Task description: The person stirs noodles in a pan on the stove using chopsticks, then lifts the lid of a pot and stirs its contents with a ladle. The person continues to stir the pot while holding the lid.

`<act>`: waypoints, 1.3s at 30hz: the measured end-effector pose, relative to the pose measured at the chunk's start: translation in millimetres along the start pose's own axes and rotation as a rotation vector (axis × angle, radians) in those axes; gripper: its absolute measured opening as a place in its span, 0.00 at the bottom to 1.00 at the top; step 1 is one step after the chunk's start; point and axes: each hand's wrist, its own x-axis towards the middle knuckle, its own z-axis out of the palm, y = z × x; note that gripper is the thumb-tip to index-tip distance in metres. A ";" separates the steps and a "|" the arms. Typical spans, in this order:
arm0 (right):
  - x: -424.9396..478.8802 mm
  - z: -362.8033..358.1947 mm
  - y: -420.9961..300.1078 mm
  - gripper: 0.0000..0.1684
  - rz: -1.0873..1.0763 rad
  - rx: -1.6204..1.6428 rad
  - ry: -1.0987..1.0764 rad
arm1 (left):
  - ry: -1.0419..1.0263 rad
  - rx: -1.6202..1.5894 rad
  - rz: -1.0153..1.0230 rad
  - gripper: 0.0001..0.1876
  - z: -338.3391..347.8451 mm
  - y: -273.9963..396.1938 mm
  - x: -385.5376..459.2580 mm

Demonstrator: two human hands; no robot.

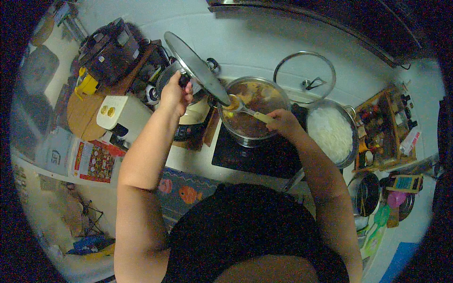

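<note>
My left hand grips a glass pot lid by its dark knob and holds it tilted on edge, its lower rim by the left side of a steel pot. Brown food in liquid fills that pot, which stands on a black cooktop. In my right hand is the pale handle of a ladle or large spoon. Its bowl holds brownish liquid near the pot's left rim, just beside the lid's edge.
Right of the pot, a pan holds white noodle-like strands, and a second glass lid leans behind. A wooden rack of jars stands farther right. Left are a cream-coloured cooker, a white appliance and a round wooden board.
</note>
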 end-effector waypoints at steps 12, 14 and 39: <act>-74.2 -23.2 -48.4 0.21 0.255 0.036 0.184 | -0.092 0.020 -0.081 0.18 3.2 2.8 21.9; -91.1 -26.0 -47.8 0.22 0.333 0.165 0.196 | -0.150 -0.032 -0.122 0.18 8.1 0.5 26.2; -640.1 -2.5 -34.9 0.22 0.636 0.527 1.258 | -0.319 0.257 -0.088 0.21 74.6 -84.7 -10.5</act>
